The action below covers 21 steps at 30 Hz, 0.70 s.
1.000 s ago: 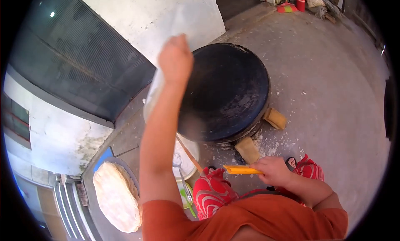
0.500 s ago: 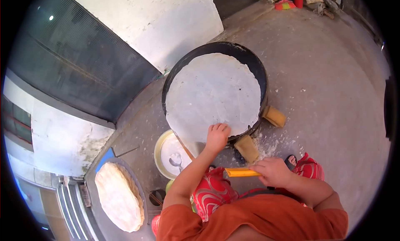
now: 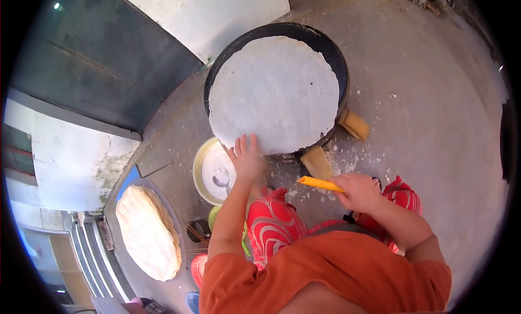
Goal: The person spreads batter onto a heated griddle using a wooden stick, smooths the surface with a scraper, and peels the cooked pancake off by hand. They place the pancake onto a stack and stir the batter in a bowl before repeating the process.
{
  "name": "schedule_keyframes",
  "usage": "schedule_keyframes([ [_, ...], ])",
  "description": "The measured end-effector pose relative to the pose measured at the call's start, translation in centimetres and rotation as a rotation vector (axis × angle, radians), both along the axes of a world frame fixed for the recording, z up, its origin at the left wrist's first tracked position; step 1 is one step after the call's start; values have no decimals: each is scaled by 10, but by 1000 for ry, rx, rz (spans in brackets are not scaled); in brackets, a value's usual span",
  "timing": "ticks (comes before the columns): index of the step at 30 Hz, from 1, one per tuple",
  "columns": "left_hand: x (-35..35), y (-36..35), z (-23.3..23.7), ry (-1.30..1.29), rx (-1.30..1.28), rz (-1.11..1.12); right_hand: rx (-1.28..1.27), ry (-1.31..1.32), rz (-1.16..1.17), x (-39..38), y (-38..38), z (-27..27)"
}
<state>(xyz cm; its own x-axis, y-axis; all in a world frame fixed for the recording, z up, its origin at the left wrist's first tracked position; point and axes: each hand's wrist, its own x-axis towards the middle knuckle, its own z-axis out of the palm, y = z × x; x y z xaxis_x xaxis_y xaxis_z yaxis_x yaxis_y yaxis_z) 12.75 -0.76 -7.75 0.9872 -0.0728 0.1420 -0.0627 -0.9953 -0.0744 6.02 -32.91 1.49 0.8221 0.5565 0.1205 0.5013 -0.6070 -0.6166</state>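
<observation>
A large, thin white flatbread point(image 3: 274, 94) covers most of a round black griddle point(image 3: 332, 59), its near left edge reaching over the rim. At that near edge my left hand point(image 3: 248, 159) has its fingers spread, fingertips on or just over the sheet; slight blur hides the exact contact. My right hand point(image 3: 358, 193) is closed around a short yellow plastic tube point(image 3: 320, 184), which points left above the floor, apart from the griddle. Left of my left hand stands a pale basin point(image 3: 201, 178) of white batter with a metal ladle point(image 3: 221, 180) in it.
A stack of flatbreads point(image 3: 146, 232) lies on a round board at the left. Two tan blocks point(image 3: 317, 162) point(image 3: 354, 124) sit by the griddle's near right side, with white crumbs scattered on the floor. A dark pot point(image 3: 198, 231) with sticks is beside my left knee.
My left hand has moved left along the sheet's near edge, and its fingers have spread. My right hand still holds the yellow tube. The view has tipped down slightly.
</observation>
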Motion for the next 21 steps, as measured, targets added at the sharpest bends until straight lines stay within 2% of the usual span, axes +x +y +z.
schedule_keyframes([
  [2,2,6,-3,-48,12,39,-10,4,-9,0,0,-1],
  [7,4,11,-3,-197,3,-139,36,48,-63,-2,0,-7],
  [10,2,14,-4,-230,-25,-234,152,139,-153,-4,-2,-9],
  [12,-3,15,-3,-244,-62,-284,315,254,-248,0,-7,-19],
  [16,-7,11,13,-288,-129,-341,319,342,-301,6,-19,-50],
  [18,-7,9,18,-338,-142,-351,-127,243,-328,3,-20,-57],
  [19,-7,7,22,-355,-160,-352,-125,238,-331,3,-19,-55],
  [21,-9,3,32,-376,-180,-359,-316,237,-322,4,-18,-51],
])
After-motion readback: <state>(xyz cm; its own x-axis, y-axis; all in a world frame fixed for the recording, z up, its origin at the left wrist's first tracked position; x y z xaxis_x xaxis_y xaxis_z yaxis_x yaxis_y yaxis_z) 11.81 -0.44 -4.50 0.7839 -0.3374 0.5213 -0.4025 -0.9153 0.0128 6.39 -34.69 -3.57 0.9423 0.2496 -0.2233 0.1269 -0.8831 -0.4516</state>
